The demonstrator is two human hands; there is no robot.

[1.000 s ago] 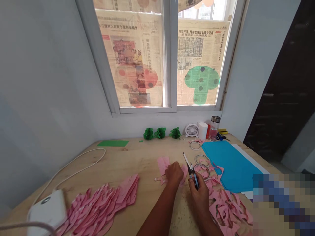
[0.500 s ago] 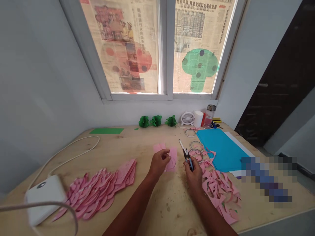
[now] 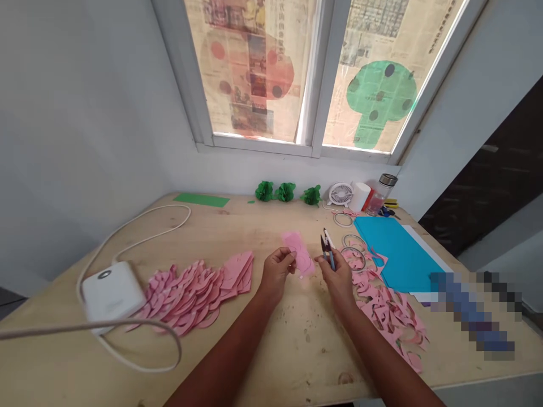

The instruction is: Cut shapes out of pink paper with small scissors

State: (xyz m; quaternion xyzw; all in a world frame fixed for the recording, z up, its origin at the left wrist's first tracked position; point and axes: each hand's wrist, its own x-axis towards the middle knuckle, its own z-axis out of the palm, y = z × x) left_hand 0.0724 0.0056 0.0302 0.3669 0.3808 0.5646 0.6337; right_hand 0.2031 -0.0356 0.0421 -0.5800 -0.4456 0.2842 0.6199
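My left hand has thumb and fingers closed on the left edge of a piece of pink paper, which bears a drawn curved outline. Just to the right, my right hand grips a pair of thread snips with dark blades pointing up and away from me. A white pen with a dark tip sticks out of the same hand beside the snips. The snips' blades are apart from the paper. A fanned row of pink cut paper shapes lies left of my left hand.
Pink scraps and tape rings lie right of my right hand, beside blue sheets. A white power bank with a looping cable sits left. Green paper ornaments, a small fan and a glass bottle line the wall.
My view has tilted and shifted, so the scene sits differently. The pink paper is turned at a slant, with my left fingers at its edge, and my right hand has come closer to it.
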